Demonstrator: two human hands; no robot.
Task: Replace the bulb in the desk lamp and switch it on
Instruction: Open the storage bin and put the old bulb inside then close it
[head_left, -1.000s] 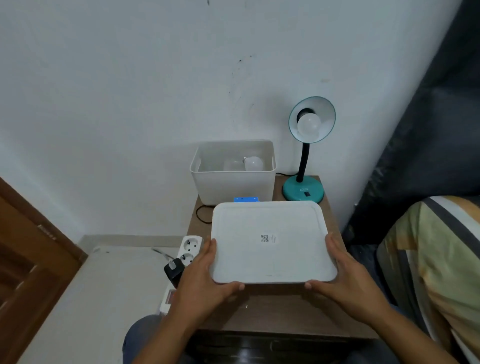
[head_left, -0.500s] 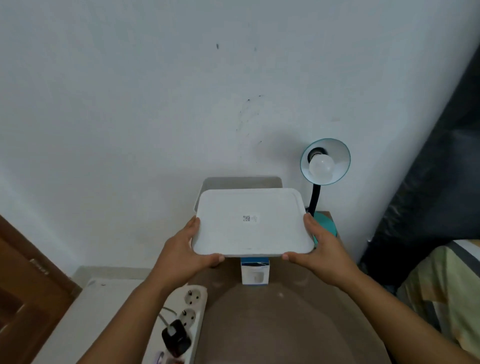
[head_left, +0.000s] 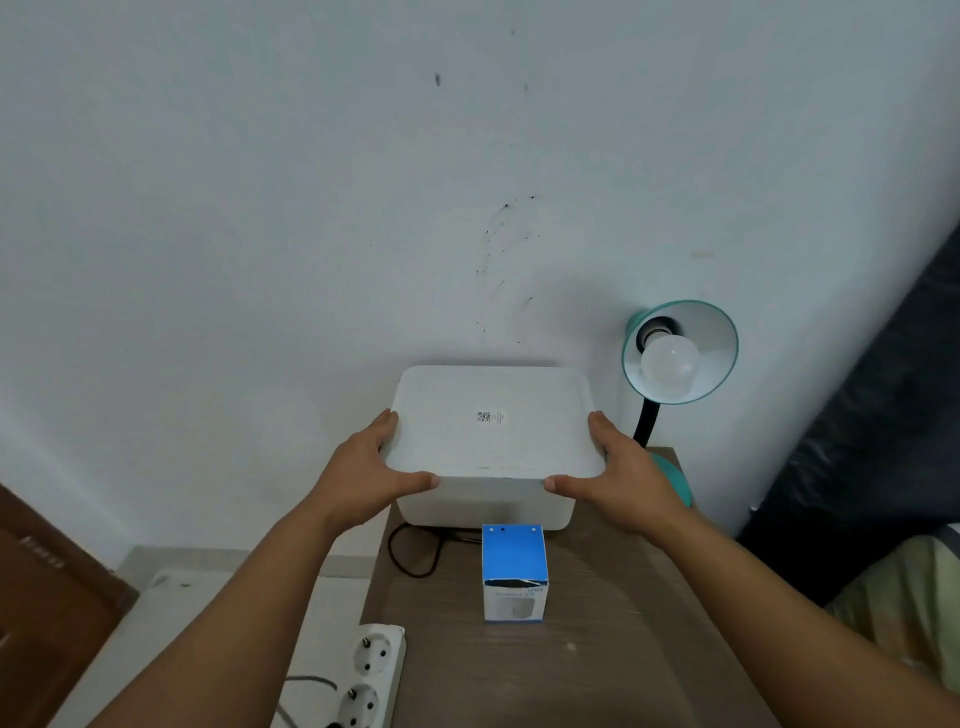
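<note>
A teal desk lamp (head_left: 680, 353) stands at the back right of the wooden table (head_left: 571, 670), its shade facing me with a white bulb (head_left: 670, 364) in the socket, unlit. A white lid (head_left: 493, 421) lies flat on top of the white storage box (head_left: 488, 504) against the wall. My left hand (head_left: 371, 473) grips the lid's left edge and my right hand (head_left: 623, 475) grips its right edge, thumbs on the front rim. The box's contents are hidden. A small blue and white bulb carton (head_left: 514, 571) stands upright in front of the box.
A white power strip (head_left: 371, 675) with a grey cable lies at the table's left edge. A dark cord (head_left: 415, 551) loops beside the box. A brown wooden door (head_left: 47, 597) is at the left, dark fabric (head_left: 857, 415) and a striped cushion (head_left: 914, 592) at the right.
Both hands carried the lid from near me, over the table, back and down onto the storage box, which now is covered. The bulbs inside the box are no longer visible.
</note>
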